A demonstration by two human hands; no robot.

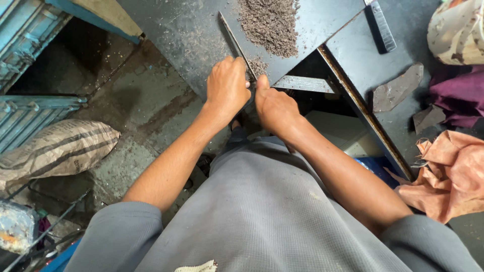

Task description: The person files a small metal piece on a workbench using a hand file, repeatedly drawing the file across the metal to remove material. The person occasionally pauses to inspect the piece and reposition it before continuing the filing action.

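My left hand (227,86) is closed around the near end of a long thin metal blade (233,39) that lies across a dark metal work surface (186,35). My right hand (275,106) sits just beside it at the surface's near edge, fingers curled under; what it grips is hidden. A heap of dark brown shavings (269,24) lies on the surface beyond the blade, with a smaller pile (258,66) right by my hands.
A rusty metal bar (363,113) runs diagonally on the right. A dark flat tool (381,25) and brown scraps (397,90) lie on the right surface. Crumpled orange cloth (451,174) sits at the right, a striped sack (55,148) on the floor at left.
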